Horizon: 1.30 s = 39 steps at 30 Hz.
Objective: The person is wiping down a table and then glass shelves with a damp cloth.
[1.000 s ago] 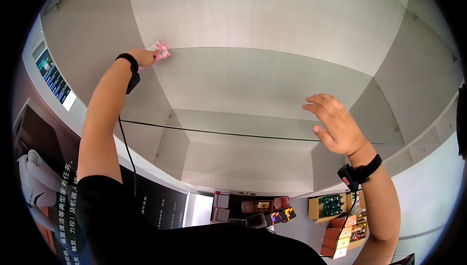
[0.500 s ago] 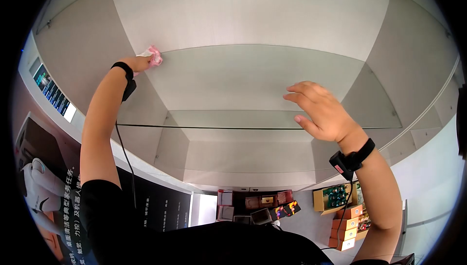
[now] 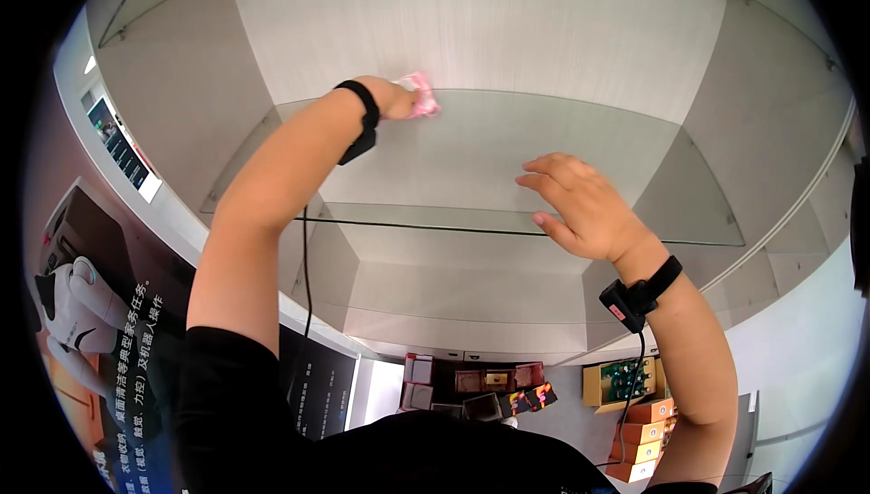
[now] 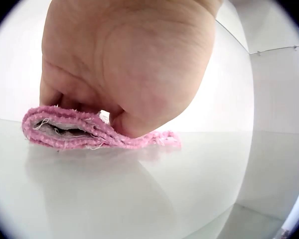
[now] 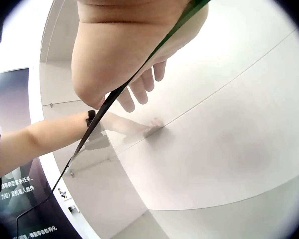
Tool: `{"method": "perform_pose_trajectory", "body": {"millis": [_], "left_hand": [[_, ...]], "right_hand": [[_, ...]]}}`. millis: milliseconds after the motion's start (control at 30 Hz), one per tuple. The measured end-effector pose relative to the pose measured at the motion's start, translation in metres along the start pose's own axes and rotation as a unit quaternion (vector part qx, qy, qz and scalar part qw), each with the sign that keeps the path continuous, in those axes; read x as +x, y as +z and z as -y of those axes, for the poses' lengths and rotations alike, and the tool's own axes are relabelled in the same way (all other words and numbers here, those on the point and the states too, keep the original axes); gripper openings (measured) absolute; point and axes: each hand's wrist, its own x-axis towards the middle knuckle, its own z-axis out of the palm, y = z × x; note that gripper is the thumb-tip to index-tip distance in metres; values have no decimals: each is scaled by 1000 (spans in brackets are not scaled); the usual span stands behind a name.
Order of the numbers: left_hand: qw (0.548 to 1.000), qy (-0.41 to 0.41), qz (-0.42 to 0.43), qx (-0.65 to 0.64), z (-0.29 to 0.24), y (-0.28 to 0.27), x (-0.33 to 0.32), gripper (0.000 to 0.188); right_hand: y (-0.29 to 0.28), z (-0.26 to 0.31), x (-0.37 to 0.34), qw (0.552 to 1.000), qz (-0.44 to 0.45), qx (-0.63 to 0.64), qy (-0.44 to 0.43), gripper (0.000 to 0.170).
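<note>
My left hand (image 3: 390,98) holds a folded pink-and-white cloth (image 3: 423,98) on the glass shelf (image 3: 517,145), close to where the shelf meets the back panel. Up close in the left wrist view, the fluffy pink cloth (image 4: 65,129) lies flat on the glass, its fold facing the camera, with fingers and thumb gripping it from above. Nothing is in my right hand (image 3: 584,208), which hovers over the front edge of the shelf with relaxed, slightly bent fingers. The right wrist view shows that palm (image 5: 124,55) with a dark cable crossing before it.
A pale back panel (image 3: 489,23) and side walls enclose the shelf; another glass shelf edge shows higher up. Black cables (image 3: 306,276) trail from both wrist cameras. Below are dark red boxes (image 3: 469,382), a carton of bottles (image 3: 625,381) and stacked orange boxes (image 3: 642,440). A printed banner stands left.
My left hand has slid the cloth rightward along the back of the shelf, away from the left corner. The right hand has shifted slightly left, still empty. The head view has tilted a little.
</note>
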Motion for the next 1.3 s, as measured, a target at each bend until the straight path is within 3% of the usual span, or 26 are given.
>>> {"method": "perform_pose_trajectory", "body": {"millis": [133, 200, 333, 467, 633, 767, 1000, 1300], "left_hand": [[989, -3, -71, 127, -56, 8, -4, 52], [972, -21, -18, 232, -60, 11, 30, 48], [965, 4, -27, 259, -107, 17, 17, 51], [983, -40, -56, 169, -126, 20, 5, 52], [974, 10, -36, 225, -104, 20, 20, 52], [965, 41, -66, 249, -89, 21, 20, 55], [963, 86, -55, 249, -6, 3, 21, 54], [980, 2, -65, 189, 72, -11, -42, 56]], "right_hand": [[2, 0, 1, 1000, -7, -5, -3, 34], [2, 0, 1, 1000, -9, -5, -5, 33], [-1, 3, 2, 1000, -6, -5, 4, 32], [-1, 4, 3, 1000, 0, -7, 11, 32], [-2, 5, 3, 1000, 11, 3, 22, 34], [-4, 4, 3, 999, 28, 3, 35, 35], [-6, 5, 5, 998, 44, 6, 52, 36], [-9, 10, 11, 996, 63, 19, 64, 37]]}}
